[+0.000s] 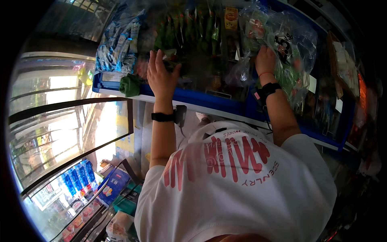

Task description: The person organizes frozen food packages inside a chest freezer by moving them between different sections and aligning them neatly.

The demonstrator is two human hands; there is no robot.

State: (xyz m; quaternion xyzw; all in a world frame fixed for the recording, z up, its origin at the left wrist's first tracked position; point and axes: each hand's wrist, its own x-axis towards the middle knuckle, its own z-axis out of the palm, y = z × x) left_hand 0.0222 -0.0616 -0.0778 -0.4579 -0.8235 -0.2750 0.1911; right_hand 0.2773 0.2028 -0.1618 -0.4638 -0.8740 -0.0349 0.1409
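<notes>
A chest freezer with a blue rim [208,101] and a see-through top stands before me. My left hand [161,75] is palm down over its left half, fingers apart and holding nothing. Just beyond those fingertips are upright green-wrapped packages [187,30] in a row. My right hand [266,62] has its fingers curled at the left edge of a large clear plastic bag [297,39] that bears big dark printing. Red and green packages show through the bag. Its plastic appears pinched in my fingers, though the fingertips are hidden.
Blue-and-white wrapped packets [119,45] fill a clear bag at the freezer's left end. A crumpled green cloth [130,85] lies on the near rim. Further right is a brown tray [335,66] of white packages. Lower left, boxes [113,186] stand beside a bright glazed opening [69,121].
</notes>
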